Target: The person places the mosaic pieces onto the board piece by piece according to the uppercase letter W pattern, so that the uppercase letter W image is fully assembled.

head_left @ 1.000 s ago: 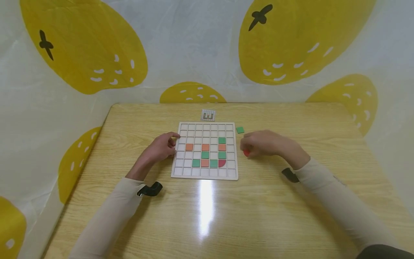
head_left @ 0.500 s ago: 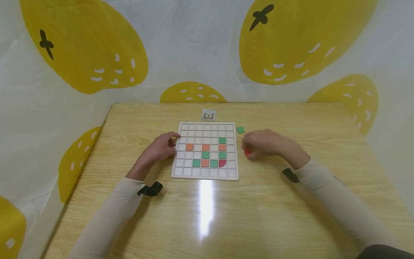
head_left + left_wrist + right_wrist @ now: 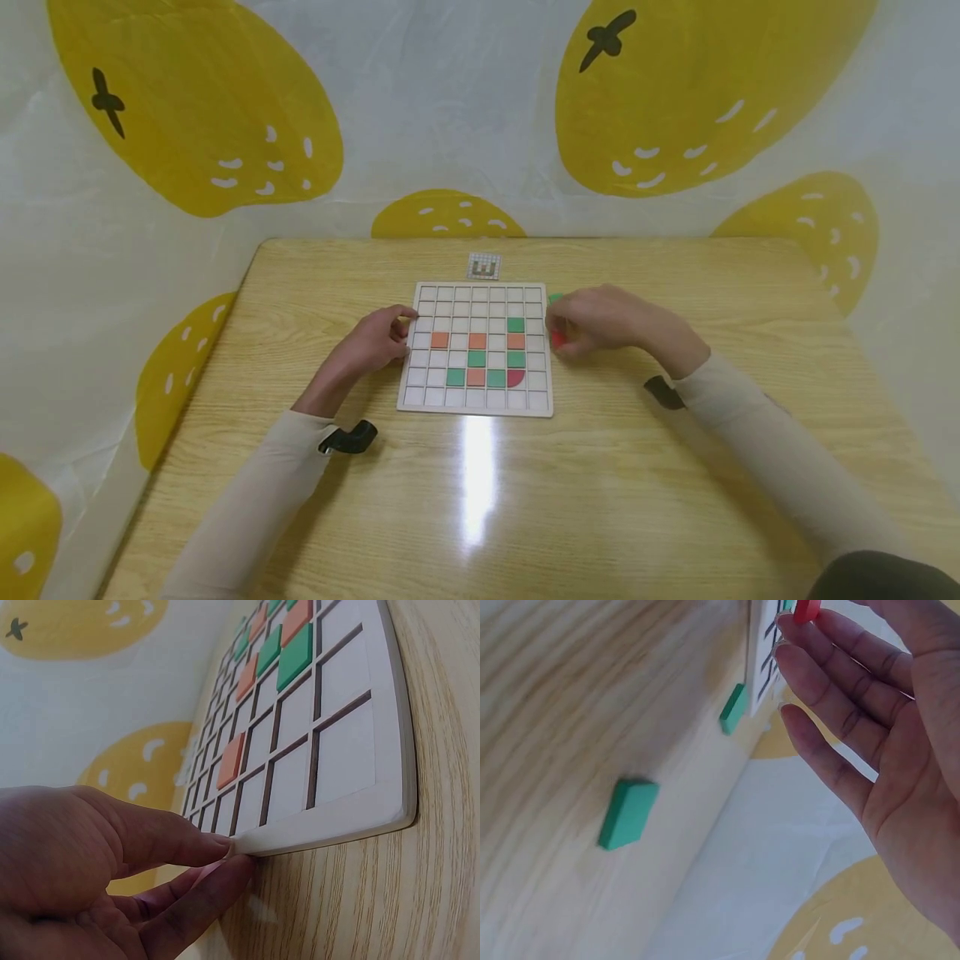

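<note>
A white grid board [image 3: 536, 400] lies on the table, with several green and orange square tiles and one red quarter-round tile [image 3: 515, 378] set in its cells. My left hand [image 3: 371, 340] pinches the board's left edge; the left wrist view shows the thumb [image 3: 172, 836] and a fingertip meeting at the rim. Just off the right edge, my right hand [image 3: 603, 318] holds a red piece [image 3: 807, 610] between thumb and fingers. Its full shape is hidden. A green tile [image 3: 733, 709] lies beside the board, and another green tile [image 3: 630, 814] rests farther off, hidden by the hand in the head view.
Behind the board lies a small pattern card [image 3: 483, 267] with a dark figure on a grid. The wooden table [image 3: 600, 500] reaches back to a wall covering [image 3: 450, 108] printed with large yellow fruit.
My right hand, still holding the red piece, has moved left and slightly back to the board's right edge, partly covering the green tile there. The left hand stays put.
</note>
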The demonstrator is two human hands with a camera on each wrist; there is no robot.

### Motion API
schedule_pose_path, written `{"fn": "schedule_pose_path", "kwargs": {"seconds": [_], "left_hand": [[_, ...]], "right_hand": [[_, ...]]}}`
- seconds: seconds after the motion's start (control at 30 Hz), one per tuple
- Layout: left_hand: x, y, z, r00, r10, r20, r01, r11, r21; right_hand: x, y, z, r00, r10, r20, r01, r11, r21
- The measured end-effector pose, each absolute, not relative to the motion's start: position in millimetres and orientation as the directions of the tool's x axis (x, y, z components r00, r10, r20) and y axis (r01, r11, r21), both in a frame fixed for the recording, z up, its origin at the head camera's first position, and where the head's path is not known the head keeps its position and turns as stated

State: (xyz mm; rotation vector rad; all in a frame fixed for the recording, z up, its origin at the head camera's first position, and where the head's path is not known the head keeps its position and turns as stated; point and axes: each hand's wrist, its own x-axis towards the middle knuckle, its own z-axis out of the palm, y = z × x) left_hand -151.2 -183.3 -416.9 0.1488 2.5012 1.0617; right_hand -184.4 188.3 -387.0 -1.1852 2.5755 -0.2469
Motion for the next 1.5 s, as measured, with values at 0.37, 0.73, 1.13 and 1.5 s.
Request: {"fn": "schedule_pose_path", "kwargs": {"seconds": [0.37,0.73,1.13,1.5], "left_hand": [[-151.4,-182.9,-417.1,-0.903,0.255,-0.345,-0.070,0.705,0.705],[-151.0,-182.7,-417.1,-0.903,0.254,-0.347,-0.077,0.697,0.712],[-151.6,-181.4,-417.8,-0.904,0.252,-0.345,-0.079,0.694,0.715],[-152.2,-181.7,-416.3,-0.901,0.250,-0.356,-0.096,0.685,0.723]], "right_hand": [[-187.5,159.5,-376.6,-0.560,-0.811,-0.170,-0.751,0.584,-0.308],[-191.3,129.7,-375.4,-0.499,-0.852,-0.157,-0.793,0.522,-0.314],[-193.6,100.3,-379.5,-0.442,-0.883,-0.156,-0.821,0.468,-0.325],[-191.4,73.2,-382.8,-0.426,-0.885,-0.188,-0.830,0.466,-0.307]]}}
